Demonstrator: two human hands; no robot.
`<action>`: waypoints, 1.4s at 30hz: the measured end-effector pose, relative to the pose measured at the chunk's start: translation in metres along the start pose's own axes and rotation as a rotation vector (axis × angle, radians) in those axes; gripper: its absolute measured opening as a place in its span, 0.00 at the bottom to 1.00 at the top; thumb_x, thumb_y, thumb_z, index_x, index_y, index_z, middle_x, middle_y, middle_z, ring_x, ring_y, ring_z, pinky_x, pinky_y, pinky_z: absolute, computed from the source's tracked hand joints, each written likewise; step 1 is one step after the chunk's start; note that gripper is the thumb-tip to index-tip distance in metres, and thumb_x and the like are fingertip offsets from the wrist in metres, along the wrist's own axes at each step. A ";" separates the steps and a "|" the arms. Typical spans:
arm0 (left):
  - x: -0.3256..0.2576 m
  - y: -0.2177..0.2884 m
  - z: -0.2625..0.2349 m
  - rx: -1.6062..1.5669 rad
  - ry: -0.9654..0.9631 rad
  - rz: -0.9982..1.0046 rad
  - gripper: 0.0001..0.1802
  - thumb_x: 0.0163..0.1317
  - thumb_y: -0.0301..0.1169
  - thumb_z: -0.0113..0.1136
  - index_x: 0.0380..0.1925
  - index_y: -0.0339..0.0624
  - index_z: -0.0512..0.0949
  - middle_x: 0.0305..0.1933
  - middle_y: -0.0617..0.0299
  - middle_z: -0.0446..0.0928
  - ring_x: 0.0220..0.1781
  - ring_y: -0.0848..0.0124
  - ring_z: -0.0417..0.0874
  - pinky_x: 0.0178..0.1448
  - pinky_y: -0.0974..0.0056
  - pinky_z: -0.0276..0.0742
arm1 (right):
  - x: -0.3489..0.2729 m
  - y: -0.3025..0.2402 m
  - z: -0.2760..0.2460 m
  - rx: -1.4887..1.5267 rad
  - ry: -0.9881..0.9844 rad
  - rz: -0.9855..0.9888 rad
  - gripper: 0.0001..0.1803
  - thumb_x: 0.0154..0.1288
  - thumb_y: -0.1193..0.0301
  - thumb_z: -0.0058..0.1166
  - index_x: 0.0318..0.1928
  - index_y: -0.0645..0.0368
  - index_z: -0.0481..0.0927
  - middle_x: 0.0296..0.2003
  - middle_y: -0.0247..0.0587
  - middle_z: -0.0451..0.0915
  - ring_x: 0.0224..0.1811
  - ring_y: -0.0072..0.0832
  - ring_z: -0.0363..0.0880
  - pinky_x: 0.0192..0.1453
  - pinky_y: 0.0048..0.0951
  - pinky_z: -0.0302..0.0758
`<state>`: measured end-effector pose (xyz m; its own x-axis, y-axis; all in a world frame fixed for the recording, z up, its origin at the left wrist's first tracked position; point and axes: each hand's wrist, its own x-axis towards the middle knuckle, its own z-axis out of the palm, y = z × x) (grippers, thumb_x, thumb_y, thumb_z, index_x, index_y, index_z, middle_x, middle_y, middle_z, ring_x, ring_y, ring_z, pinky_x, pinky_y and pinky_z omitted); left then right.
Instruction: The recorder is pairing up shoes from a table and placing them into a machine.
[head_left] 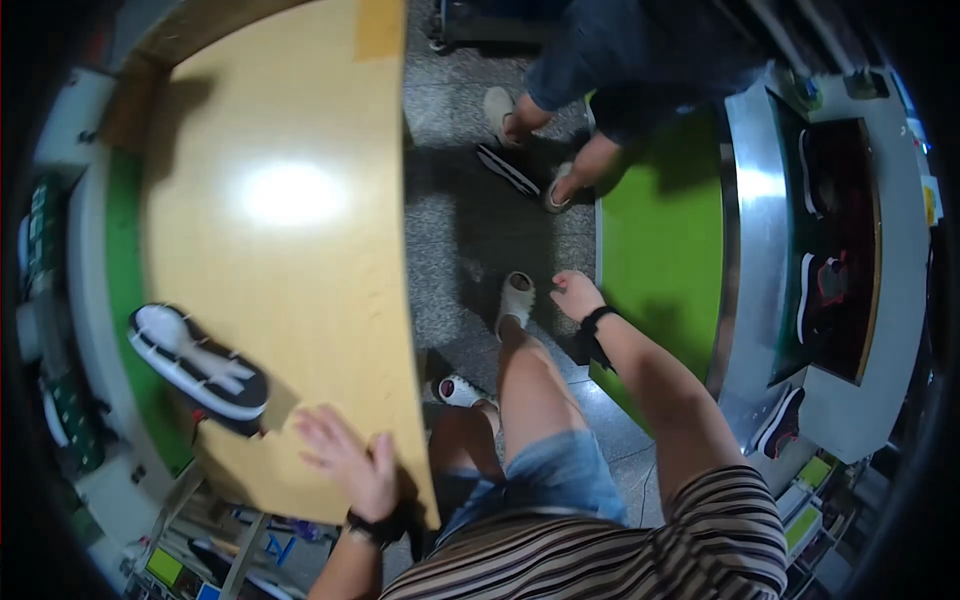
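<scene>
On the pale wooden table at the left lies a black and white sneaker point(198, 368), apparently with its patterned sole turned up. My left hand point(345, 462) hovers at or just over the tabletop, to the near right of the sneaker. Its fingers are spread, slightly blurred, and hold nothing. A gap separates it from the shoe. My right hand point(578, 296) is over the aisle, beside the left edge of a bright green surface point(660, 250). Loosely bent fingers stand a little apart there, with nothing seen between them. Both wrists wear dark bands.
The wooden table point(290, 110) fills the left side. In the aisle another person's legs point(590, 160) stand ahead, beside a black and white shoe or sole point(508, 171) on the floor. At the right, a metal-edged line point(762, 190) carries several shoes, including a black sneaker point(820, 293).
</scene>
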<state>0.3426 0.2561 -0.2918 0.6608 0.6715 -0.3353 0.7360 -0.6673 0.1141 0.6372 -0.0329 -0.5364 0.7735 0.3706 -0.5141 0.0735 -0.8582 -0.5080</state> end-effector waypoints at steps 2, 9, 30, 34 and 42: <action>0.011 0.009 0.011 -0.012 -0.028 0.014 0.51 0.65 0.55 0.50 0.76 0.33 0.43 0.80 0.36 0.37 0.81 0.41 0.33 0.76 0.34 0.30 | 0.075 0.064 0.045 -0.191 -0.078 0.121 0.17 0.56 0.65 0.61 0.44 0.62 0.84 0.45 0.53 0.83 0.50 0.46 0.81 0.57 0.40 0.77; 0.021 -0.036 0.110 -0.160 0.316 0.201 0.51 0.66 0.58 0.46 0.75 0.31 0.41 0.80 0.38 0.37 0.82 0.46 0.35 0.80 0.43 0.31 | 0.342 0.182 0.168 -0.317 -0.132 0.186 0.16 0.59 0.69 0.60 0.47 0.60 0.82 0.48 0.53 0.82 0.54 0.48 0.81 0.57 0.45 0.78; 0.030 -0.007 0.145 -0.099 0.161 0.085 0.51 0.65 0.54 0.47 0.75 0.30 0.41 0.80 0.36 0.35 0.82 0.46 0.33 0.80 0.44 0.29 | 0.348 0.145 0.220 -0.204 0.273 0.205 0.59 0.46 0.47 0.70 0.73 0.58 0.55 0.64 0.61 0.69 0.67 0.55 0.67 0.69 0.44 0.67; 0.004 0.013 0.055 -0.057 0.014 0.106 0.50 0.57 0.37 0.52 0.75 0.29 0.39 0.80 0.36 0.32 0.82 0.46 0.30 0.80 0.45 0.27 | 0.194 0.127 0.183 0.714 -0.297 0.409 0.25 0.55 0.54 0.61 0.41 0.64 0.82 0.33 0.46 0.83 0.35 0.36 0.82 0.41 0.37 0.77; -0.083 -0.027 0.017 -0.108 -0.145 0.066 0.55 0.64 0.61 0.53 0.76 0.37 0.40 0.79 0.34 0.32 0.81 0.43 0.27 0.74 0.29 0.23 | -0.307 0.006 -0.035 0.956 -0.722 0.415 0.25 0.66 0.63 0.55 0.59 0.65 0.75 0.47 0.39 0.82 0.48 0.27 0.80 0.54 0.30 0.75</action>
<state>0.2658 0.2131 -0.2832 0.6859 0.5688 -0.4539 0.7084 -0.6646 0.2376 0.4223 -0.1644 -0.3572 0.0886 0.5035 -0.8595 -0.8070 -0.4695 -0.3582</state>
